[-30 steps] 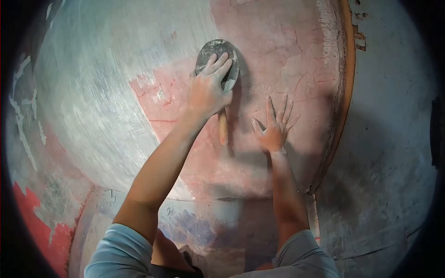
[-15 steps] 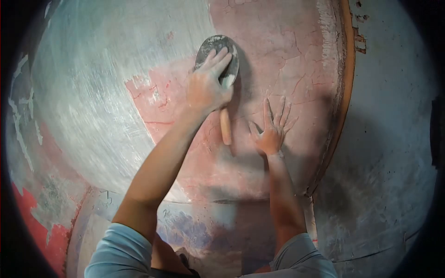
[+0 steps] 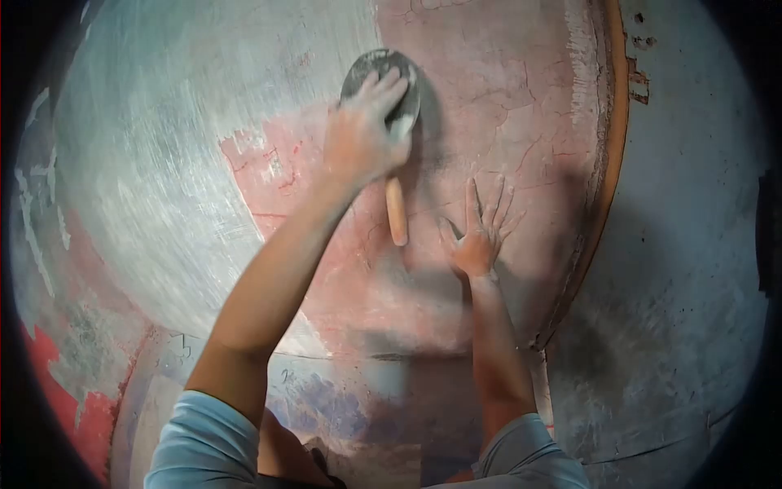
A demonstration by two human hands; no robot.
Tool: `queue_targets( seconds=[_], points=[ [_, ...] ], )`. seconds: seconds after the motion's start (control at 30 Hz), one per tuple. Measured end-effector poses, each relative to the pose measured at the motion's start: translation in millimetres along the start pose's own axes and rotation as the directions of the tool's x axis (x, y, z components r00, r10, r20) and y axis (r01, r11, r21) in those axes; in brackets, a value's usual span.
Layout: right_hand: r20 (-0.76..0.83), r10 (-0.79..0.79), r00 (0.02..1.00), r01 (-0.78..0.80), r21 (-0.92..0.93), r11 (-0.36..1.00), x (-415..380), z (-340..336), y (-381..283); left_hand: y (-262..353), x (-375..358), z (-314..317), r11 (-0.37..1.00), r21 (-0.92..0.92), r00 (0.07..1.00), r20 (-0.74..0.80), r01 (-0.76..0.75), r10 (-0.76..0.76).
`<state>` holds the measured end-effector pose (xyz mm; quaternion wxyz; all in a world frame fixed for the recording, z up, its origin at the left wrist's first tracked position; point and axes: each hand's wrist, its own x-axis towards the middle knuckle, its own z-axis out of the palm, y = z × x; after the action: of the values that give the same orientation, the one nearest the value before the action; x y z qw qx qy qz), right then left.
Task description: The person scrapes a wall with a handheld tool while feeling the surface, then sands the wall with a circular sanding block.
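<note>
My left hand point(image 3: 362, 134), dusted white, presses flat-fingered on the dark oval blade of a trowel point(image 3: 397, 212). Its thumb wraps the blade's right side, and the wooden handle sticks out below the palm. The blade lies against a large rounded surface point(image 3: 301, 187), partly covered with whitish smeared plaster and partly bare, cracked pink. Lower and to the right, my right hand point(image 3: 479, 236) rests on the pink area with fingers spread, holding nothing. What the trowel's underside touches is hidden.
A brownish raised edge point(image 3: 615, 163) bounds the rounded surface on the right, with a grey stained surface point(image 3: 660, 342) beyond it. At lower left are peeling red patches point(image 3: 90, 424). My knees are partly visible at the bottom.
My left hand and the trowel have moved slightly upward over the surface. My right hand stays spread in about the same place.
</note>
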<state>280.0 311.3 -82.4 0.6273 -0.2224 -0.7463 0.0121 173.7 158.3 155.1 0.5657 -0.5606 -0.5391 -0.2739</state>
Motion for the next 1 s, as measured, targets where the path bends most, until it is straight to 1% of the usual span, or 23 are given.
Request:
queue_targets(
  seconds=[0.03, 0.07, 0.13, 0.17, 0.2, 0.27, 0.3, 0.33, 0.37, 0.43, 0.47, 0.5, 0.53, 0.57, 0.6, 0.67, 0.7, 0.77, 0.8, 0.87, 0.9, 0.93, 1.0],
  points=[
    [-0.002, 0.003, 1.000, -0.003, -0.003, 1.000, 0.9, 1.9, -0.7, -7.1, 19.9, 0.0, 0.997, -0.075, 0.999, -0.044, -0.012, 0.008],
    [0.000, 0.001, 1.000, -0.001, -0.004, 1.000, 1.6, 2.6, -1.9, -10.5, 48.2, -1.0, 0.995, -0.082, 0.994, -0.093, 0.053, -0.060],
    [0.030, 0.027, 0.999, -0.028, 0.036, 0.999, 2.2, -1.6, -2.8, -9.7, 97.8, -12.0, 0.984, 0.090, 0.987, 0.017, 0.155, -0.158],
    [0.034, 0.017, 0.999, -0.018, 0.032, 0.999, 2.4, -3.9, -4.1, -4.8, 104.0, -7.8, 0.979, 0.166, 0.993, -0.038, 0.120, -0.115],
    [0.032, 0.036, 0.999, -0.037, 0.041, 0.998, 3.5, -5.8, -7.8, -6.5, 100.9, -6.9, 0.978, 0.165, 0.992, -0.047, 0.124, -0.118],
    [0.020, 0.051, 0.998, -0.052, 0.052, 0.997, 10.0, -15.4, -26.3, -4.6, 82.5, -6.0, 0.987, -0.014, 0.984, -0.081, 0.161, -0.161],
    [-0.007, 0.111, 0.994, -0.091, 0.525, 0.846, 17.1, -29.4, -43.7, 6.2, 64.6, -11.6, 0.972, -0.040, 0.972, 0.050, 0.231, -0.229],
    [0.001, 0.174, 0.985, -0.087, 0.868, 0.489, 22.5, -35.6, -55.2, 9.9, 40.0, -5.2, 0.986, -0.011, 0.986, 0.018, 0.167, -0.167],
    [-0.156, 0.048, 0.987, 0.090, 0.763, 0.641, 24.0, -26.1, -55.5, 14.4, 16.3, 0.8, 0.994, 0.019, 0.994, -0.007, 0.109, -0.109],
    [-0.148, -0.126, 0.981, 0.192, 0.837, 0.513, 29.7, -55.3, -94.5, 33.6, -11.9, -5.0, 0.979, -0.034, 0.976, 0.093, 0.199, -0.195],
    [-0.135, -0.257, 0.957, 0.281, 0.660, 0.696, 42.8, -80.8, -110.0, 35.3, -20.5, -3.1, 0.968, -0.077, 0.965, 0.125, 0.240, -0.230],
    [-0.112, -0.175, 0.978, 0.205, 0.668, 0.716, 36.2, -73.1, -119.6, 37.5, -20.3, -4.6, 0.964, -0.095, 0.964, 0.126, 0.248, -0.236],
    [-0.087, -0.092, 0.992, 0.127, 0.672, 0.729, 28.7, -64.5, -127.5, 38.8, -18.8, -6.7, 0.965, -0.059, 0.954, 0.176, 0.255, -0.242],
    [-0.149, -0.106, 0.983, 0.176, 0.606, 0.776, 31.0, -60.7, -128.8, 42.3, -16.6, -13.3, 0.965, -0.022, 0.941, 0.226, 0.262, -0.251],
    [-0.143, -0.114, 0.983, 0.177, 0.592, 0.786, 29.0, -60.3, -132.2, 49.0, -8.7, -27.3, 0.954, 0.006, 0.902, 0.326, 0.299, -0.285],
    [-0.156, 0.018, 0.988, 0.073, 0.560, 0.826, 29.7, -57.8, -140.9, 42.3, -11.7, -30.7, 0.961, -0.054, 0.915, 0.322, 0.273, -0.242],
    [-0.160, 0.014, 0.987, 0.076, 0.545, 0.835, 28.0, -56.8, -143.4, 37.3, -15.5, -32.1, 0.965, -0.102, 0.925, 0.325, 0.240, -0.196],
    [-0.012, 0.023, 1.000, -0.015, 0.457, 0.889, 23.9, -53.7, -143.0, 20.7, -42.6, -35.5, 0.948, -0.257, 0.973, 0.181, 0.187, -0.142],
    [-0.001, -0.042, 0.999, 0.039, 0.388, 0.921, 21.9, -49.5, -140.0, 18.8, -61.4, -49.2, 0.897, -0.343, 0.954, 0.202, 0.280, -0.220],
    [0.168, 0.129, 0.977, -0.184, 0.369, 0.911, 15.8, -52.6, -146.2, 14.4, -109.8, -62.0, 0.762, -0.442, 0.881, 0.236, 0.474, -0.410],
    [0.084, 0.117, 0.990, -0.140, 0.361, 0.922, 15.5, -45.8, -141.7, 8.0, -140.9, -65.8, 0.759, -0.416, 0.866, 0.228, 0.500, -0.446],
    [0.064, 0.112, 0.992, -0.126, 0.331, 0.935, 24.4, -45.9, -141.1, -1.8, -163.8, -65.9, 0.747, -0.393, 0.844, 0.228, 0.536, -0.485],
    [-0.058, -0.054, 0.997, 0.064, 0.191, 0.979, 42.5, -52.5, -144.9, -26.1, -172.3, -69.1, 0.703, -0.324, 0.774, 0.248, 0.633, -0.582]
  ],
)
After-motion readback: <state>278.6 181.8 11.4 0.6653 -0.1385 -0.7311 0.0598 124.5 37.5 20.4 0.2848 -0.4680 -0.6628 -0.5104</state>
